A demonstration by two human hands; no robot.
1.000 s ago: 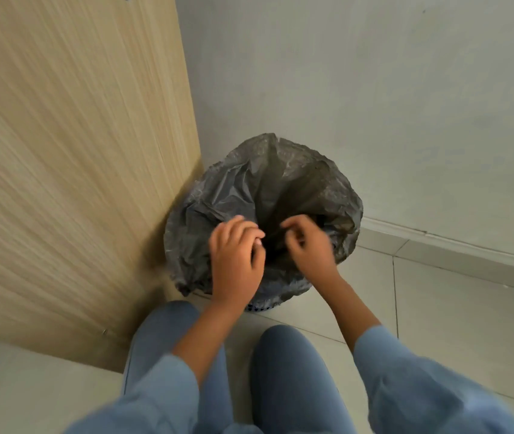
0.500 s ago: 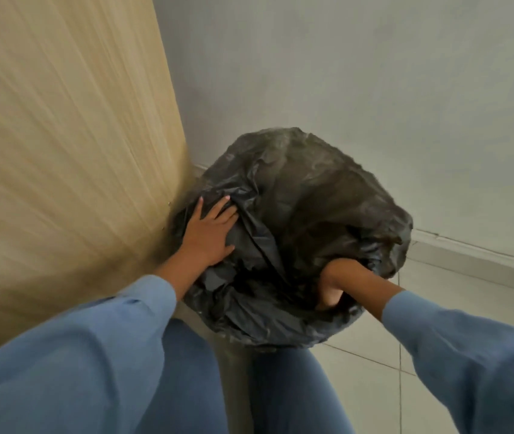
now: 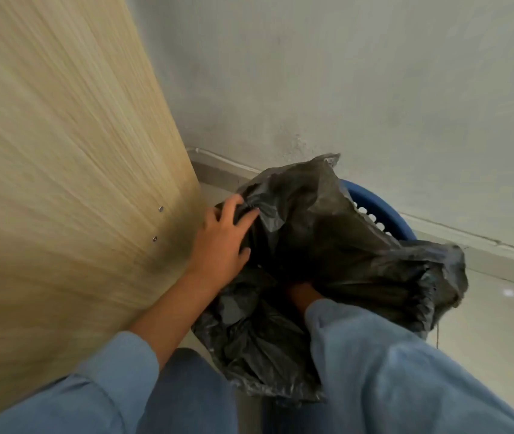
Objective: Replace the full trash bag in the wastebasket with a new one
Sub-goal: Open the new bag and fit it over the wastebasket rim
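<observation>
left hand: your left hand [image 3: 221,242] has its fingers [image 3: 233,203] curled into a fold of the black trash bag [image 3: 327,245], gripping it.
right hand: buried in the bag past the wrist; only the right sleeve [image 3: 374,355] shows, so can't tell if those fingers are holding anything.
bag: sits in the blue wastebasket [image 3: 381,211], loose; far rim is bare beyond your fingers.
progress: looks mid-swap; bag not yet seated all round the rim, or not yet out. Can't tell which bag this is.

Head view: looking steeply down from the person's head, facing a room corner.
Nearness: sitting close above the left hand [image 3: 221,238], sleeves filling the bottom edge.
Beyond hand: trash bag [image 3: 327,245], blue wastebasket [image 3: 381,211].
</observation>
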